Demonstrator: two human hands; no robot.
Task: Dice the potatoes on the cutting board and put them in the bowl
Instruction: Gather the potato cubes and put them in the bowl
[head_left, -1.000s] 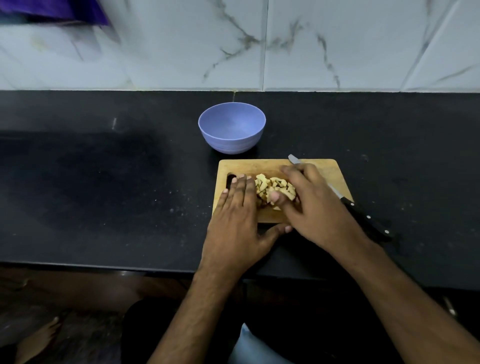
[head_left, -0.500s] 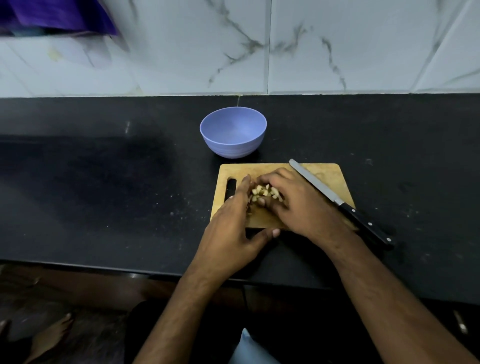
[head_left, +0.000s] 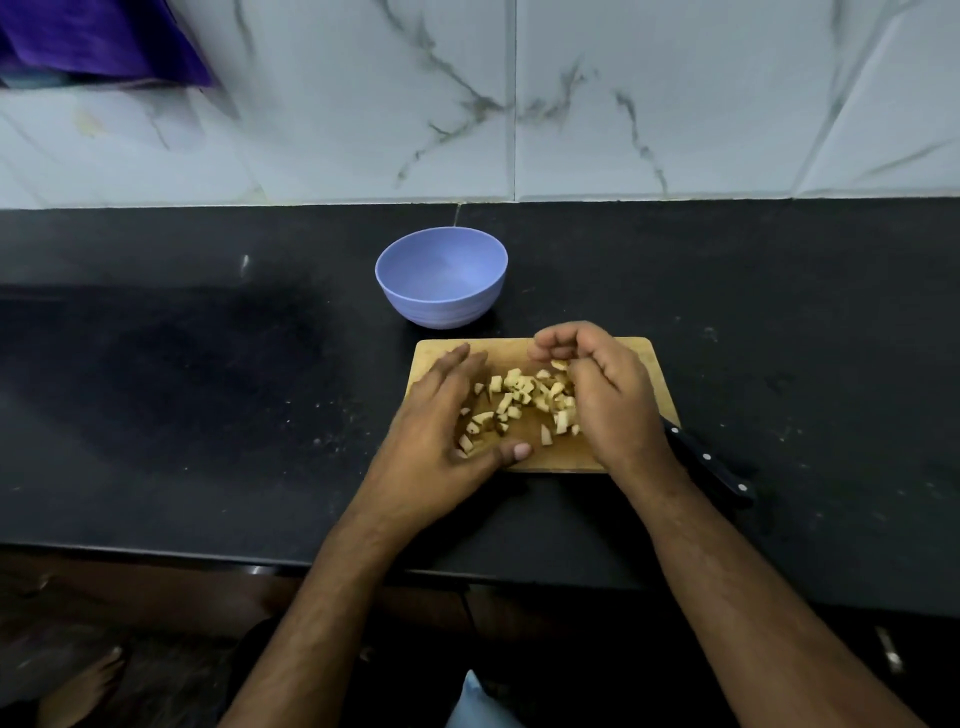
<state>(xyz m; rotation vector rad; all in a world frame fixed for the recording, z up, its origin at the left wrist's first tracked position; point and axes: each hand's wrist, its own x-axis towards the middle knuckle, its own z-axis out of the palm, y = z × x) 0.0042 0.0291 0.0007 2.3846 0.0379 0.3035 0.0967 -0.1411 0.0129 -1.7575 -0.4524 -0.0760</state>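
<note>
Two hands over a wooden cutting board (head_left: 644, 358) on a black stone counter (head_left: 208, 389), white marble-veined tiles (head_left: 675, 104) behind, purple cloth (head_left: 104, 41) hanging top left. Lilac bowl (head_left: 441, 278) just beyond the board, nothing visible inside. Diced potato pieces (head_left: 519, 397) scattered mid-board, between the hands. Left hand (head_left: 441, 436) flat-fingered at the pile's left edge, thumb near the front. Right hand (head_left: 602, 389) cupped against the pile's right side, fingers curled over several pieces. Black knife handle (head_left: 711, 462) poking out beside the right wrist.

Wooden cutting board (head_left: 641, 358), matt black counter (head_left: 208, 389)
</note>
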